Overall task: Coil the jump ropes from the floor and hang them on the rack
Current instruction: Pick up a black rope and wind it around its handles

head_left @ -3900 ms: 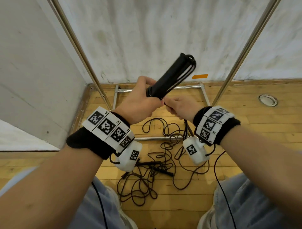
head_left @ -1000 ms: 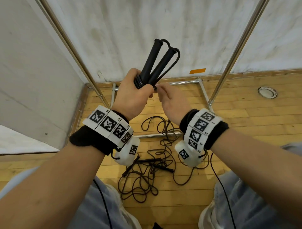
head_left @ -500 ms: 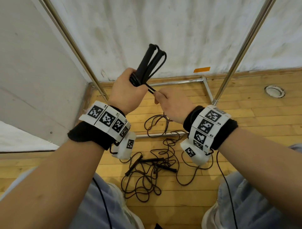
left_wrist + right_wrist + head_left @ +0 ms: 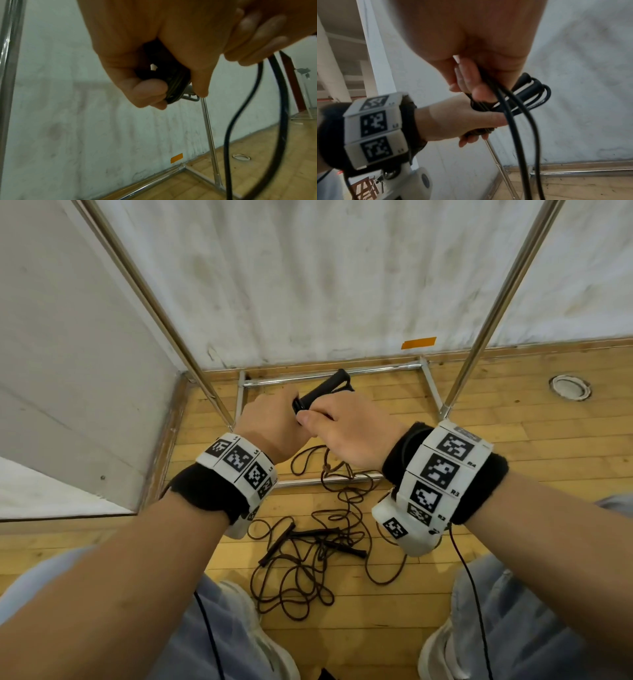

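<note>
My left hand (image 4: 270,422) grips the two black jump rope handles (image 4: 322,392) side by side, pointing away toward the wall. Cord is wound round the handles (image 4: 529,93) near my fist. My right hand (image 4: 346,433) sits right beside the left and pinches the black cord (image 4: 510,115), which hangs down in two strands (image 4: 281,121). More jump ropes (image 4: 308,559) lie tangled on the wooden floor between my feet, with their black handles (image 4: 329,534) in the pile. The metal rack (image 4: 493,302) stands in front of me against the wall.
The rack's slanted poles (image 4: 150,302) rise on both sides and its base bars (image 4: 329,373) lie on the floor ahead. A grey wall (image 4: 68,371) closes in on the left. A round floor fitting (image 4: 570,386) sits at the right. My shoes (image 4: 442,652) flank the pile.
Both hands have come down from chest height toward the rack's base. The handles have tilted from upright to pointing away and low. My right hand has moved up against the left.
</note>
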